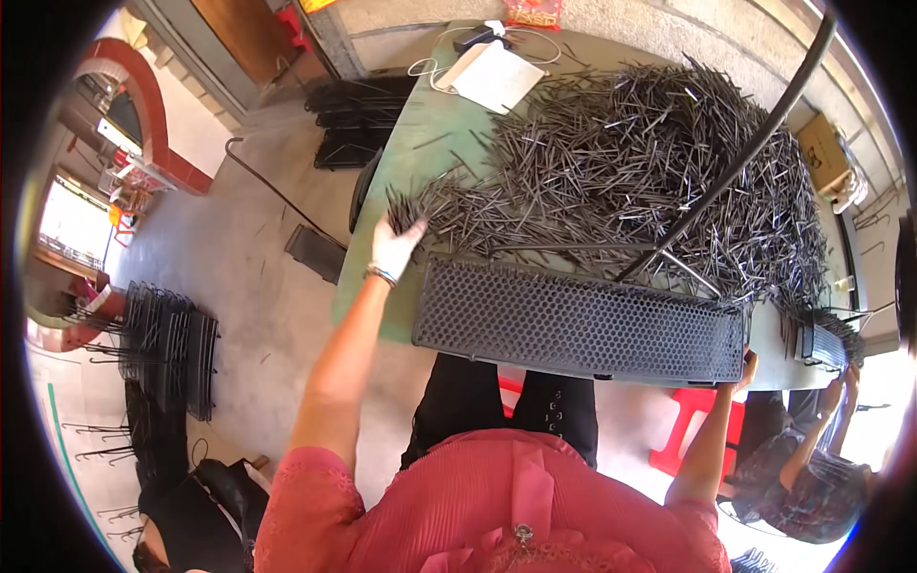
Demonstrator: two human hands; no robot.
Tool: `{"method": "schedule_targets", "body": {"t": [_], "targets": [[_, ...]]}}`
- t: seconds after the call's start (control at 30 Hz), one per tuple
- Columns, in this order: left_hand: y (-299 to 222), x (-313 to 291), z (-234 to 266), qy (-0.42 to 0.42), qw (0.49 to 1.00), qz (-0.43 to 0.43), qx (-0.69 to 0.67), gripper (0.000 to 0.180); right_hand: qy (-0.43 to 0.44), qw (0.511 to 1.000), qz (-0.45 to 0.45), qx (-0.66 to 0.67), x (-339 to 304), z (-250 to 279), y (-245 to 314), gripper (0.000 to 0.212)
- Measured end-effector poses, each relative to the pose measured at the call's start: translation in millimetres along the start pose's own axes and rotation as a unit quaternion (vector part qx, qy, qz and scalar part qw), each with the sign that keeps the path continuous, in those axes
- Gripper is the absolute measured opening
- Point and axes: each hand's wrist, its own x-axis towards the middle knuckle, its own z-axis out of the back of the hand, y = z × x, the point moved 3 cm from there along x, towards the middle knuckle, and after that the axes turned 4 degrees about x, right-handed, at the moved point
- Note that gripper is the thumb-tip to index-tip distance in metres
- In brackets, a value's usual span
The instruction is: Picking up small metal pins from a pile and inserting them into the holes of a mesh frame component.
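A long black tray [583,320] with a honeycomb of holes lies across the near edge of the table, just above my lap. My right hand [748,369] is closed round its right end, with the fingers partly hidden. At the left end of a big heap of thin black rods [650,158], my left hand [394,244] grips a bunch of these rods [406,208], their tips poking up past my fingers. The left hand looks pale, perhaps gloved, and a bracelet circles its wrist. A long dark bar [740,158] slants up and right from behind the tray.
The green table [406,143] also bears a white paper [497,76] and a cable. At right a co-worker [807,482] handles a similar tray [821,346]. Stacked black trays [167,349] stand left; another person [205,516] is lower left. A red stool [693,430] is under the table.
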Motion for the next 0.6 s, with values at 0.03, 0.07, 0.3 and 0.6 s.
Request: {"method": "schedule_targets", "body": {"t": [0.03,0.07,0.3,0.6], "targets": [[28,-12,-2,-0.052,0.974,0.028,-0.219,0.04,0.005,1.0,0.003,0.007,3,-5,-1,0.033],[25,-17,-7,-0.068,0.97,0.008,-0.231,0.04,0.004,1.0,-0.003,0.011,1,-7,-2,0.033],[-6,-6,15,-0.044,0.977,0.027,-0.206,0.016,0.016,0.998,-0.047,0.05,17,9,-18,0.033],[-112,-88,19,0.121,0.863,0.176,-0.457,0.045,0.0,0.982,-0.025,0.185,-7,119,188,0.026]]}}
